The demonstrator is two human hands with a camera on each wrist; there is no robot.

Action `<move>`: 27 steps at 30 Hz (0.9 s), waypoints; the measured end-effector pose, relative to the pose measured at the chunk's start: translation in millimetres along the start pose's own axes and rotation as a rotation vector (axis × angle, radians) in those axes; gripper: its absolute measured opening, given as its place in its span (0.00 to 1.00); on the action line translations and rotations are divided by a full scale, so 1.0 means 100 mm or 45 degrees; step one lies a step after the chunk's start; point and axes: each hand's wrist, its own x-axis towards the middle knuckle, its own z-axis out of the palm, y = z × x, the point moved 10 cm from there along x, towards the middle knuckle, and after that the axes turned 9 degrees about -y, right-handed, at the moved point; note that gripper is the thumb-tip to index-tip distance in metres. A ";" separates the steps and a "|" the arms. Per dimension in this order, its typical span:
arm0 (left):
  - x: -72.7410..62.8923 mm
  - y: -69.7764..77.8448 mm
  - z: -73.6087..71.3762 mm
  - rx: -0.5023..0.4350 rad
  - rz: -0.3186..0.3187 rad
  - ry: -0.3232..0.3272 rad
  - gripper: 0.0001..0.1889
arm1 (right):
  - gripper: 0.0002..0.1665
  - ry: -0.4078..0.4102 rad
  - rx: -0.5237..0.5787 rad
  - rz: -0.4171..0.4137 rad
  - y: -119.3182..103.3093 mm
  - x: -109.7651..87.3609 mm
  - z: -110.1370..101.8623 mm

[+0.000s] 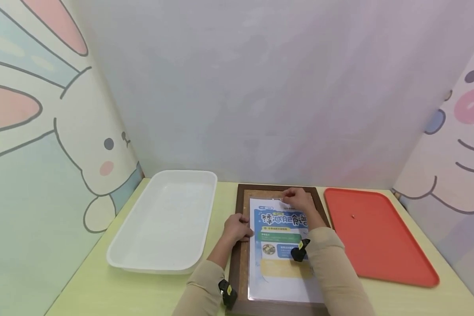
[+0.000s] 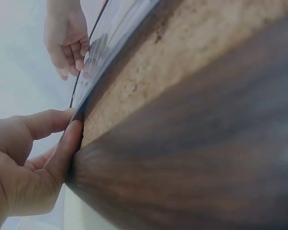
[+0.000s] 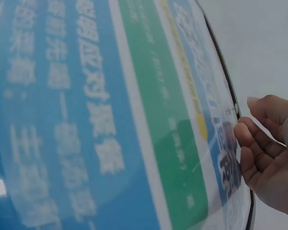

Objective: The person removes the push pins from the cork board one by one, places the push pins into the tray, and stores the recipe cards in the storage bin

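Note:
A laminated poster [image 1: 276, 287] with blue, green and yellow print lies on a cork board [image 1: 245, 263] framed in dark wood. My left hand [image 1: 235, 228] touches the poster's left edge; in the left wrist view the thumb and another fingertip [image 2: 67, 115] meet close together at that edge. At the poster's top edge is my right hand [image 1: 299, 201], its thumb and fingertips apart in the right wrist view, beside a small clear pushpin [image 3: 235, 108]. Nothing shows between those fingers. My right forearm hides the poster's right side.
A large white tray [image 1: 170, 219] stands to the left of the board. To the right lies a red tray [image 1: 379, 237] with one tiny object [image 1: 353, 216] on it. A pale wall [image 1: 237, 96] rises behind the yellow-green table [image 1: 91, 285].

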 end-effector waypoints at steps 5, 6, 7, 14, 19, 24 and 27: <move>-0.01 -0.02 -0.01 0.014 -0.015 0.004 0.21 | 0.12 0.011 -0.054 0.047 0.01 0.03 0.06; -0.01 -0.02 -0.01 0.016 -0.018 0.003 0.21 | 0.12 0.014 -0.047 0.048 0.01 0.03 0.07; 0.00 -0.02 -0.01 0.017 -0.017 0.002 0.21 | 0.11 0.024 -0.049 0.054 0.01 0.04 0.07; 0.00 -0.01 -0.04 0.016 -0.009 0.001 0.21 | 0.09 0.052 -0.102 0.085 -0.02 0.09 0.09; -0.02 0.00 -0.04 0.022 -0.002 -0.002 0.21 | 0.07 0.094 -0.131 0.150 0.00 0.05 0.08; -0.02 0.01 -0.04 0.028 0.004 -0.003 0.21 | 0.07 0.132 -0.160 0.184 -0.01 0.04 0.06; -0.03 0.02 -0.04 0.022 0.002 -0.002 0.21 | 0.07 0.145 -0.184 0.172 -0.03 0.05 0.05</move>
